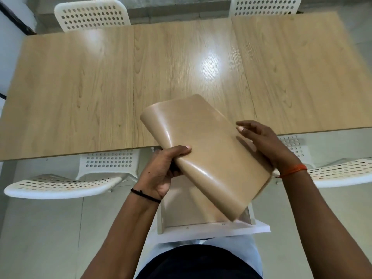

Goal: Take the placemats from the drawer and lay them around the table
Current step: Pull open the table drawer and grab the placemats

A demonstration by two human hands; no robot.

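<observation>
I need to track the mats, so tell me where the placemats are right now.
In the head view, the placemats are lower centre, held bowed between the left hand and right hand, above the open drawer at the table near edge.

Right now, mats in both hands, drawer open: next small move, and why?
Probably peel one mat off the curled tan placemat bundle and lay it flat. Left hand grips its near edge, right hand steadies the far side, and the light wooden table shows no mat laid yet.

Glossy tan placemats (209, 150) curled into a loose bundle, held tilted above the near table edge (80, 156), open white drawer (201, 231) below
</observation>
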